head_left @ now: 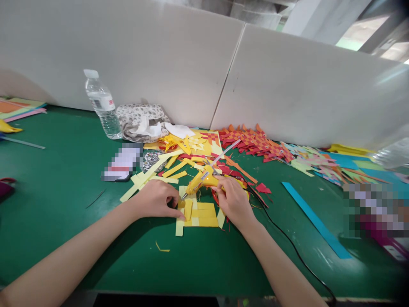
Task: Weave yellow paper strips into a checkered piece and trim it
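My right hand (231, 197) is wrapped round a yellow hot glue gun (202, 178), with a clear glue stick (226, 152) jutting from its back. The nozzle points down and left at a woven piece of yellow paper strips (206, 215) lying on the green table. At the left edge of that weave, my left hand (157, 199) has its thumb and fingers closed on a paper strip (180, 227). The fingertips are partly hidden. Loose pale yellow strips (144, 175) lie just behind my left hand.
Red and orange woven paper fish (252, 140) are heaped by the wall. A water bottle (102, 106), a phone (123, 162) and a patterned cloth (140, 117) stand or lie back left. A blue strip (315, 219) and the black cord (287, 238) are at right.
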A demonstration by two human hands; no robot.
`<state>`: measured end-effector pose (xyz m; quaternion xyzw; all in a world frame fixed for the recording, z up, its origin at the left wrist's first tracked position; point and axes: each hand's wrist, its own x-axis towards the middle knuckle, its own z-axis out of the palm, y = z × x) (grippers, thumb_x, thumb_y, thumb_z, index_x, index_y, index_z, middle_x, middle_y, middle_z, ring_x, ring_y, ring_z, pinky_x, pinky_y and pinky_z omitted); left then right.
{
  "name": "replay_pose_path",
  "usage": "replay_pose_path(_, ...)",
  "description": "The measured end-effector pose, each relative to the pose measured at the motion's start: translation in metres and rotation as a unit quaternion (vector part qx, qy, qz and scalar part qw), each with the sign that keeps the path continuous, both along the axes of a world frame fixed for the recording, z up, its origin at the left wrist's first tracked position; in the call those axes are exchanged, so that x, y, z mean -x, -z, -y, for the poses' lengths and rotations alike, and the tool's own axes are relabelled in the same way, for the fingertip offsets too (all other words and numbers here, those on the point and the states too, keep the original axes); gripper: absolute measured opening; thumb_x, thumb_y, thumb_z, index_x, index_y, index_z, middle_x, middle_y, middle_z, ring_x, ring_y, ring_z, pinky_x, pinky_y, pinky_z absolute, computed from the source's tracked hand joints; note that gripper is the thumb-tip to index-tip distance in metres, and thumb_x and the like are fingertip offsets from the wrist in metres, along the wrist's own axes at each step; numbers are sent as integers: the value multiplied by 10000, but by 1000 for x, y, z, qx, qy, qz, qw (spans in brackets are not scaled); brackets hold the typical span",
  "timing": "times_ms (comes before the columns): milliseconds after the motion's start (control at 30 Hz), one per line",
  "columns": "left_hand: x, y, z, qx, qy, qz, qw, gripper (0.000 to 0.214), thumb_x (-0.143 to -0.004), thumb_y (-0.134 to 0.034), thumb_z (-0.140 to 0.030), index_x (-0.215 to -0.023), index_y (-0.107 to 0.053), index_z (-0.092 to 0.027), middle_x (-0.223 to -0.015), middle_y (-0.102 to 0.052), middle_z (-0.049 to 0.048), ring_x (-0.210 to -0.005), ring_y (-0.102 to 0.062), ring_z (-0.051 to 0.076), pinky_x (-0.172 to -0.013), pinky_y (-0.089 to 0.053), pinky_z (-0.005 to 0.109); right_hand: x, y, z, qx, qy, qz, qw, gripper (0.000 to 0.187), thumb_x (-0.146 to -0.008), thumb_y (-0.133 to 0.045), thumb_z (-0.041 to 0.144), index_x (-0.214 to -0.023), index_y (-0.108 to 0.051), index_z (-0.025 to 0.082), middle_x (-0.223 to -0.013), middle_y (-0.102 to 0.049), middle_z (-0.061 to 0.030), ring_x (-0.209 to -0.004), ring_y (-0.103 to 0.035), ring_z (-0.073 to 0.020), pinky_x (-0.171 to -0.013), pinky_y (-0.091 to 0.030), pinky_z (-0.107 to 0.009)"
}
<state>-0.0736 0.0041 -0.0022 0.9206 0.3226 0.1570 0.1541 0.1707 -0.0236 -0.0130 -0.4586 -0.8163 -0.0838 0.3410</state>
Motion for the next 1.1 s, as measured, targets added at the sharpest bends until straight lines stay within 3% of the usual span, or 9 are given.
replay_pose_path(400, 0, -1, 0, 6, -2, 0, 1000, 471, -630, -551, -650, -583, -622, -187, -480, -519, -44, -438, -442, 68, -444, -219, 216, -6, 2, 0, 6, 76, -75, 994, 142, -819, -510, 176, -781, -384, 229, -854, -587, -56, -959, -573, -220, -768, -477, -366)
replay_pose_path(767, 0, 0, 0, 9, -2, -4, 1000, 477, -638, -536, -658, -597, -626, -191, -487, -530, -40, -443, -452, 72, -449, -225, 212, 0, 0, 3, 34, -5, -38, 999, 170, -816, -485, 109, -761, -378, 230, -955, -599, -72, -963, -562, -212, -774, -472, -380)
replay_pose_path(1100, 0, 0, 0, 12, 0, 1, 1000, 460, -639, -554, -638, -596, -623, -186, -473, -512, -45, -437, -446, 68, -447, -229, 208, -2, 2, 1, 13, 19, -53, 998, 162, -809, -500, 118, -773, -382, 223, -975, -596, -86, -954, -562, -214, -782, -473, -380)
